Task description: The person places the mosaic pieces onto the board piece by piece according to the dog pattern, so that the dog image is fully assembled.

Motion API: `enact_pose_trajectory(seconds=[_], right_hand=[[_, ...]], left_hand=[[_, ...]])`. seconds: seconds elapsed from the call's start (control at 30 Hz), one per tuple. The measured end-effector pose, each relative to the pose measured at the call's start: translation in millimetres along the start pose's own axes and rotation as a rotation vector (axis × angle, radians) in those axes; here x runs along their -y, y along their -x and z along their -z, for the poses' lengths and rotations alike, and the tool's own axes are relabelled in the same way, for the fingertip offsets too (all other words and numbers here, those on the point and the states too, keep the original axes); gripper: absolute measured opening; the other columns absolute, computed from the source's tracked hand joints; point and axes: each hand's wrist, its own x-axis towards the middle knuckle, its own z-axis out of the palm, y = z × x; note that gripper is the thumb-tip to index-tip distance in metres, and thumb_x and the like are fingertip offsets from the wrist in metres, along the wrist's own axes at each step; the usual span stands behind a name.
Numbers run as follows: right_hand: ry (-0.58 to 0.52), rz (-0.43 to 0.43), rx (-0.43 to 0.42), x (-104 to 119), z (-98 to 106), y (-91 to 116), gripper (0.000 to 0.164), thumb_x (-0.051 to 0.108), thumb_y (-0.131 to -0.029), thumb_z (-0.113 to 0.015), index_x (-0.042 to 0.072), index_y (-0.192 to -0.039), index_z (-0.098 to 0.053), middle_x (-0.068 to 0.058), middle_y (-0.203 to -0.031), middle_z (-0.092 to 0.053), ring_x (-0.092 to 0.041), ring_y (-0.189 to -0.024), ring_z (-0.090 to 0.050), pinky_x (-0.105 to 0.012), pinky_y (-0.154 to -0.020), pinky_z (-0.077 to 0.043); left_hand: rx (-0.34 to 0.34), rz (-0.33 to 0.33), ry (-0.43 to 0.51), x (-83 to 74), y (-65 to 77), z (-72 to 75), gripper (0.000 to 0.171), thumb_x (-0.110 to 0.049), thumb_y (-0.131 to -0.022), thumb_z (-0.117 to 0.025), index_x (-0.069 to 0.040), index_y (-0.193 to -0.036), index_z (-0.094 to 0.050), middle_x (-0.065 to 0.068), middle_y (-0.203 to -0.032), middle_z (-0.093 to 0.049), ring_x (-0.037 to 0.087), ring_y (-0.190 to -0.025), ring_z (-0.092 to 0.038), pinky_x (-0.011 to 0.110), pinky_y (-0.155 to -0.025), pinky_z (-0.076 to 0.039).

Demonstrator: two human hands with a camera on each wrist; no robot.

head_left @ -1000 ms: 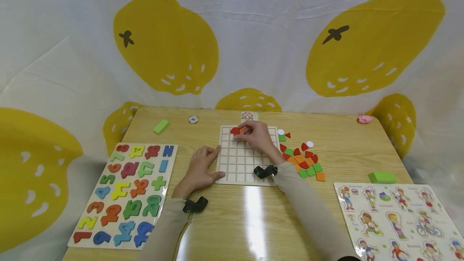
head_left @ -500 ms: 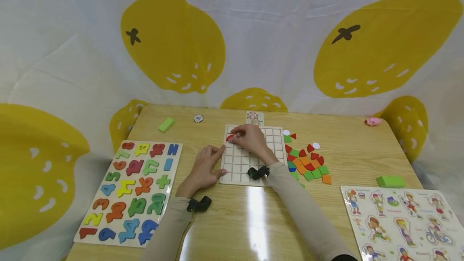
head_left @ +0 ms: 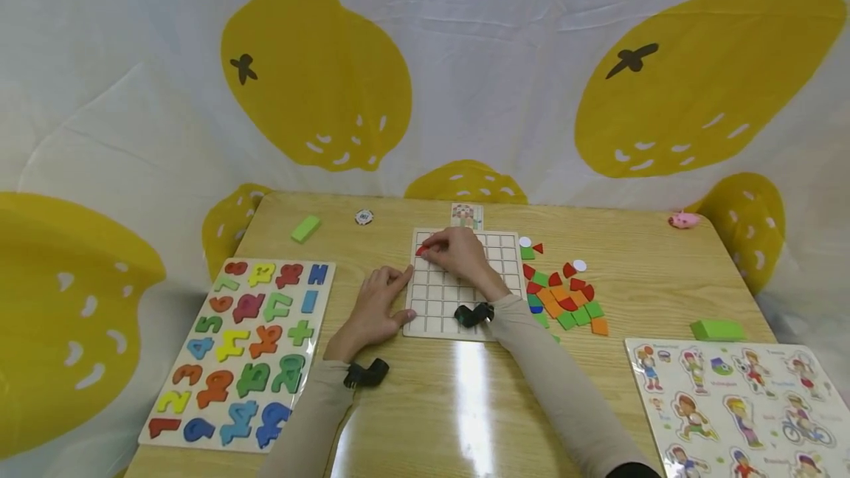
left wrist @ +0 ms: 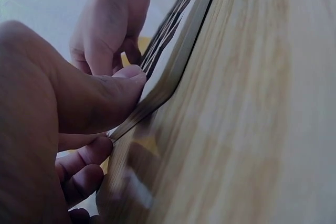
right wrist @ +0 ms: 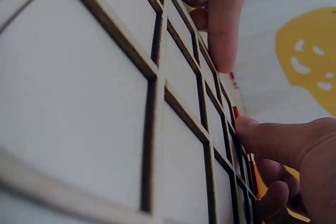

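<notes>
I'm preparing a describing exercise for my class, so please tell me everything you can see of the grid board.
The board is a pale, roughly square slab that looks wooden. Raised strips with dark sides divide it into square cells, the visible near ones bare. It lies flat on the table. The left hand touches its left edge; the right hand, pinching a red piece, reaches over it, hiding some far cells.

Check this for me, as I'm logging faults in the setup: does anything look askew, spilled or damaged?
Nothing plainly looks damaged or spilled. The coloured pieces lie jumbled right of the grid board, but that reads as a loose working pile, not a mishap.
</notes>
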Motion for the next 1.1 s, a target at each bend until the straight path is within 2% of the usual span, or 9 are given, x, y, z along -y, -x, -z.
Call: enact_pose_trajectory(seconds=[0.1,0.23,0.37,0.47,0.67,0.87,1.1], right_hand=[[-0.041,0.014,-0.033,-4,15,6,0.025,0.032,-0.086,-0.077,0.018,-0.106,-0.079,0.007,-0.083,-0.07,-0.009,-0.07,-0.058,-0.028,-0.061,-0.045],[-0.066,-0.036,-0.071,-27,62,30,0.025,0.029,-0.086,-0.077,0.014,-0.105,-0.078,0.002,-0.082,-0.069,-0.017,-0.066,-0.055,-0.03,-0.058,-0.043],[0.033,-0.116,-0.106,-59,108,57,0.017,0.024,-0.086,-0.077,0.012,-0.099,-0.078,-0.001,-0.081,-0.069,-0.018,-0.066,-0.057,-0.03,-0.059,-0.045],[0.103,-0.169,-0.112,-78,126,71,0.014,0.024,-0.086,-0.077,0.014,-0.096,-0.079,-0.001,-0.081,-0.069,-0.018,-0.067,-0.059,-0.032,-0.06,-0.045],[0.163,-0.181,-0.072,-97,130,78,0.015,0.028,-0.088,-0.074,0.016,-0.098,-0.079,0.0,-0.083,-0.069,-0.018,-0.072,-0.057,-0.033,-0.063,-0.043],[0.209,-0.222,-0.035,-94,128,78,0.015,0.027,-0.086,-0.077,0.017,-0.097,-0.077,-0.002,-0.088,-0.069,-0.019,-0.075,-0.059,-0.035,-0.067,-0.045],[0.156,-0.212,0.084,-89,133,83,0.017,0.022,-0.088,-0.075,0.009,-0.099,-0.072,-0.005,-0.093,-0.069,-0.02,-0.078,-0.061,-0.039,-0.074,-0.049]], left_hand=[[-0.001,0.004,0.011,-1.1,0.9,1.3,0.081,-0.03,-0.083,-0.073,-0.016,-0.154,-0.036,0.008,-0.124,-0.047,0.023,-0.109,-0.041,0.044,-0.095,-0.033],[0.024,0.019,0.008,-5.7,-0.3,-1.7,0.081,-0.031,-0.085,-0.072,-0.018,-0.155,-0.034,0.006,-0.125,-0.046,0.022,-0.111,-0.04,0.045,-0.098,-0.032],[0.021,0.02,0.013,-6.6,1.5,-1.6,0.08,-0.03,-0.085,-0.072,-0.017,-0.154,-0.035,0.007,-0.125,-0.046,0.023,-0.111,-0.04,0.046,-0.099,-0.032],[0.0,0.019,0.033,-5.5,3.2,0.2,0.079,-0.027,-0.084,-0.073,-0.017,-0.154,-0.037,0.007,-0.123,-0.047,0.024,-0.109,-0.04,0.046,-0.097,-0.031],[-0.002,0.021,0.031,-3.0,2.7,0.5,0.079,-0.029,-0.085,-0.073,-0.018,-0.154,-0.036,0.006,-0.124,-0.046,0.023,-0.109,-0.04,0.045,-0.097,-0.03],[-0.007,0.012,0.044,-1.8,3.8,-1.8,0.079,-0.03,-0.084,-0.073,-0.018,-0.154,-0.037,0.007,-0.123,-0.047,0.024,-0.109,-0.04,0.046,-0.097,-0.029],[-0.011,0.03,0.036,-3.4,3.7,-0.8,0.079,-0.03,-0.085,-0.073,-0.019,-0.154,-0.036,0.006,-0.122,-0.046,0.024,-0.109,-0.04,0.046,-0.098,-0.03]])
